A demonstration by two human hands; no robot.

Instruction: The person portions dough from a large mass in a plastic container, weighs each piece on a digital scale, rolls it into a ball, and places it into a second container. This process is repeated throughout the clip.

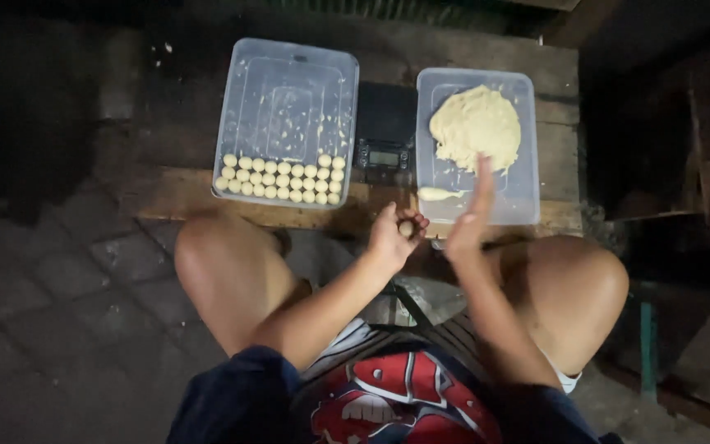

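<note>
- A small dough ball [406, 228] sits in the left hand [394, 237], fingers curled around it, held above the near edge of the worktop [174, 196].
- The right hand [468, 226] is just beside it, flat and open with fingers straight, holding nothing; its fingertips overlap the near wall of the right tray [523, 148].
- Beyond the right hand lies the dough mass [476, 127] in that tray, with a small dough strip [440, 194] nearer.
- Beyond and to the left of the left hand, the left tray [289, 90] holds rows of finished balls [281, 178] along its near side.
- A scale [382, 156] stands between the trays.
- Risk, as I judge it: the ball is held over the gap at the knees, so a loose curl could let it fall to the floor [59, 312]; sticky dough may also cling to the palm and deform.
</note>
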